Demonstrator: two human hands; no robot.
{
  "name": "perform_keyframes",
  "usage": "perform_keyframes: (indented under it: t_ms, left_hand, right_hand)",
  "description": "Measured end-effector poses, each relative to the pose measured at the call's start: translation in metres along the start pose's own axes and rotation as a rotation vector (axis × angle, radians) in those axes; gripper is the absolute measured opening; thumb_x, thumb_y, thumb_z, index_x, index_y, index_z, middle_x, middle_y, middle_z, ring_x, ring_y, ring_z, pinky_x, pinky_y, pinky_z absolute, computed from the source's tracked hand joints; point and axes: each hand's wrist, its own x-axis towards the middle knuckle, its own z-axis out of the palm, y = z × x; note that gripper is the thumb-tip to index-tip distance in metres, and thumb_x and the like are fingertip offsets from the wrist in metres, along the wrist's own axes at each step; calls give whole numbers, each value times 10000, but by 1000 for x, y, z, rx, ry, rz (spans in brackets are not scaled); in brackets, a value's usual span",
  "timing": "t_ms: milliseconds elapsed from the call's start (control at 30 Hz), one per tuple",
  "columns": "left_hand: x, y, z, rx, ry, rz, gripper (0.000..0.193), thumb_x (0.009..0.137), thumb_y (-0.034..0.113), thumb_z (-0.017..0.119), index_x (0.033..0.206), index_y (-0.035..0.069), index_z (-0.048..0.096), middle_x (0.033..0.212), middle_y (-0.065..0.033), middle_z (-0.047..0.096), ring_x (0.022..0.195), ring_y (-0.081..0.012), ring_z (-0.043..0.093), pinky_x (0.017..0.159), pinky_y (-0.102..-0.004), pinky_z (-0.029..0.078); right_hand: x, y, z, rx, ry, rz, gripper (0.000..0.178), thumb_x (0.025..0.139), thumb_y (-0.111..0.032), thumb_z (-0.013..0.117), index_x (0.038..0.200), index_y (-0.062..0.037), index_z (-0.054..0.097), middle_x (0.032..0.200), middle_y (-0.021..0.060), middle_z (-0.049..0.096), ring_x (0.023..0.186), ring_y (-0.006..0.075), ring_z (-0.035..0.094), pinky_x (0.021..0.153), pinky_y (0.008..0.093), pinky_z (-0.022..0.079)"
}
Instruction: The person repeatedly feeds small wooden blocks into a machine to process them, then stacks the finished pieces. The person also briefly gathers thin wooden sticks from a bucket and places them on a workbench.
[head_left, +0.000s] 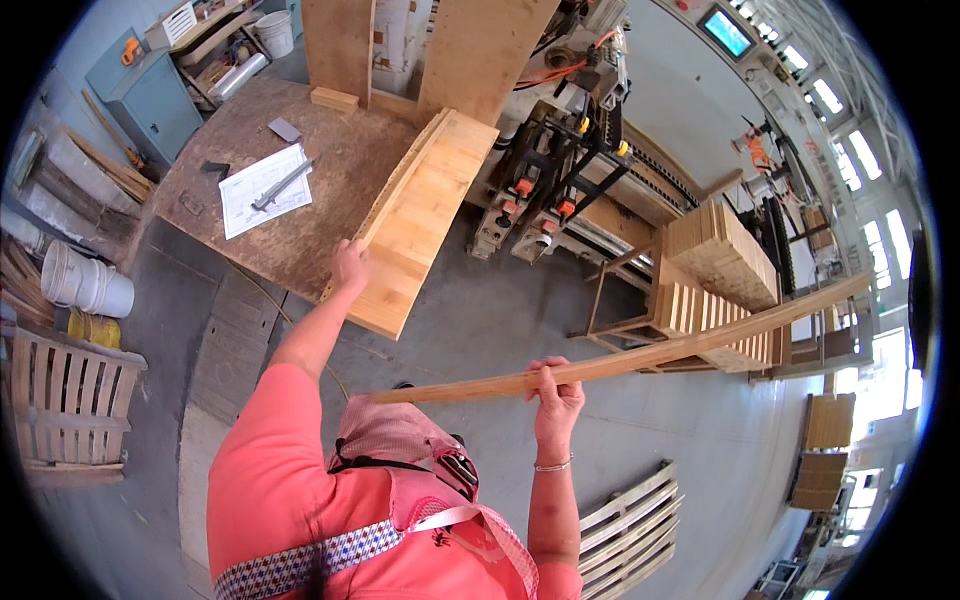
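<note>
A long, narrow wooden strip point(660, 350) runs from near my waist out to the far right. My right hand point(556, 398) is closed round it, fingers over its edge. My left hand point(350, 266) grips the left edge of a wide, pale wooden board point(425, 230), close to the board's near end. That board lies partly on the brown worktable point(250, 130) and overhangs its right side. Along its left edge is a narrow, rough-looking raised edge. Part of the left fingers is hidden behind the hand.
On the worktable lie a drawing sheet point(265, 190), a caliper point(284, 184) and a small wood block point(334, 98). A machine with black arms point(560, 190) stands beyond. Stacked boards point(720, 260) are at right. A slatted pallet point(630, 530) lies on the floor; white buckets point(88, 282) stand left.
</note>
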Motion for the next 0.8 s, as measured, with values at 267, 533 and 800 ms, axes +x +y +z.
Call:
perform_keyframes:
  t_ms: [267,533,800]
  left_hand:
    - [-2,21,9,122,49,-156,210,761,155,613,959,87,590,928,-128,519,929,-310,509,811,-412,432]
    - [-52,97,-36,-179,-140,10,374,834,254,563,1115,11,521,1169,-200,507,1090,-320,489,915,-403,390]
    - [-150,173,-102,-117,-460,-53,454,769,281,639,1109,6,516,1039,-185,579,936,-353,566,776,-398,466]
  right_hand:
    - [73,36,1,145,-296,230,207,847,-48,592,1050,-17,564,974,89,631,818,125,586,644,263,523]
    - [89,104,10,69,-511,621,249,837,-96,623,1068,-16,574,913,40,606,776,114,587,692,234,509]
    - [104,129,62,128,-743,890,269,843,-105,617,1093,-28,552,921,40,608,780,106,583,687,236,505]
